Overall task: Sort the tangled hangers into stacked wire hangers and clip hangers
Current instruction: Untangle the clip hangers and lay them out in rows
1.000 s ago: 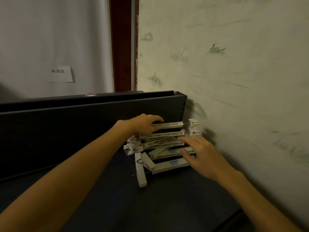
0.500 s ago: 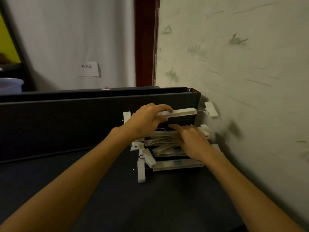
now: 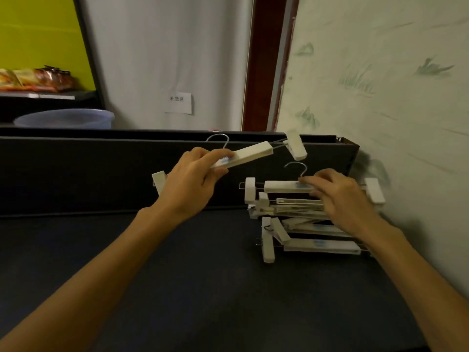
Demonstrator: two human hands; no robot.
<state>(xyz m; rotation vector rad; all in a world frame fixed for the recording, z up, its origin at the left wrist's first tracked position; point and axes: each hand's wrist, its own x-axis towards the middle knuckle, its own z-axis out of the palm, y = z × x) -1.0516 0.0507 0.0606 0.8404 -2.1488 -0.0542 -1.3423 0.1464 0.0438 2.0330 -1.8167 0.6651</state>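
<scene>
A pile of white clip hangers (image 3: 312,224) lies on the dark table (image 3: 203,288) against the right wall. My left hand (image 3: 193,181) grips one white clip hanger (image 3: 253,153) by its bar and holds it tilted in the air, left of and above the pile, its metal hook pointing up. My right hand (image 3: 340,196) pinches the bar of the top clip hanger (image 3: 286,186) on the pile, just under its hook. No wire hangers are in view.
A dark upright panel (image 3: 101,171) runs along the back of the table. The patterned wall (image 3: 393,123) closes the right side. A blue basin (image 3: 66,118) and a shelf with packets (image 3: 33,80) stand beyond the panel at the left.
My left hand has lifted its clip hanger up and to the left, off the pile. My right hand has moved onto the top hanger of the pile and taken hold of its bar.
</scene>
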